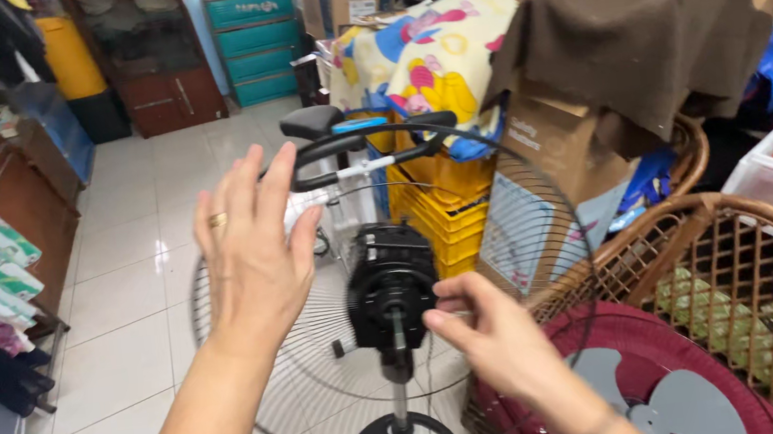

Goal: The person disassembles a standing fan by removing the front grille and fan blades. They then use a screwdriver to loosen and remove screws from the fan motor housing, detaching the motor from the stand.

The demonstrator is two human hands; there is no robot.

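The black fan motor (392,288) is standing on its pole over the white tiled floor (139,272), the right hand (489,331) pinching its side, the left hand (256,250) hovering wide open before the wire guard (541,229), boxes (559,132) and a wicker chair (745,256) crowding behind.

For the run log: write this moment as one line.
left hand: open, raised before rear fan guard | right hand: fingertips at black fan motor | red fan grille: lower right
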